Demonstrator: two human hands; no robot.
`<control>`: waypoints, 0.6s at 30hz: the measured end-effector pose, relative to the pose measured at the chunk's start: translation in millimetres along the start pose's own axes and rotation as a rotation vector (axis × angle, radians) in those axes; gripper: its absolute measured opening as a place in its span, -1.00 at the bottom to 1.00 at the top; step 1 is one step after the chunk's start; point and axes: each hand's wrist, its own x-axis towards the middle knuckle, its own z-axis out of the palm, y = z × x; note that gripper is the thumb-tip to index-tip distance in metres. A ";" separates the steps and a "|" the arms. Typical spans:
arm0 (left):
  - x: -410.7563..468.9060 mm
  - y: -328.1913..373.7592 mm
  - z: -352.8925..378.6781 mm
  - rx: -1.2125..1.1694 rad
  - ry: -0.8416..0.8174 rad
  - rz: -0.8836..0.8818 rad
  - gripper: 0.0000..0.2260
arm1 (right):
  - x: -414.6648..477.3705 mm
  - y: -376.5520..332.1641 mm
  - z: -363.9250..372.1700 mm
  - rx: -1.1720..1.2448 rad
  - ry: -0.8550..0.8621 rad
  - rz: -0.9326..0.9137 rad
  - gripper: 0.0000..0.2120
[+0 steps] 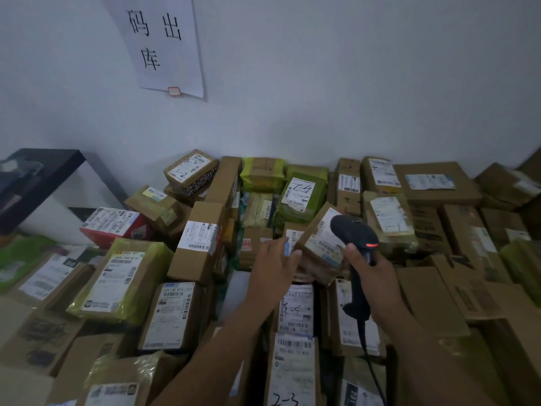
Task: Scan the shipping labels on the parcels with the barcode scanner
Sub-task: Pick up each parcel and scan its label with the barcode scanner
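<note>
Here, right hand (377,276) fingers grip the scanner (354,230); left hand (275,266) fingers seemingly pinch a tilted parcel (320,240)

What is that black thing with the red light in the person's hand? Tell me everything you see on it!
It is a barcode scanner, black and plastic-looking, shaped like a little pistol. Its rounded head is on top, aimed at the label of a tilted brown parcel just beyond it. A small red-orange light glows on the back of the head. The right hand wraps around its slim handle, thumb near the light. A black cable hangs from the handle's bottom.
</note>
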 end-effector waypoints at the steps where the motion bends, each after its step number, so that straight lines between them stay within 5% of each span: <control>1: 5.6 9.9 5.3 -0.056 -0.059 -0.039 -0.59 | 3.6 1.0 -4.1 0.013 0.028 0.024 -0.91; 8: 17.2 27.7 21.1 -0.483 -0.126 -0.385 -0.76 | 9.9 2.8 -16.3 0.110 -0.085 0.191 -0.40; 14: 1.8 6.5 -1.6 -0.913 -0.189 -0.606 -0.60 | 5.5 7.3 -7.8 0.174 -0.205 0.187 -0.37; 18: -10.2 -19.2 -31.6 -0.945 -0.141 -0.597 -0.52 | -3.1 7.4 15.6 0.125 -0.299 0.194 -0.37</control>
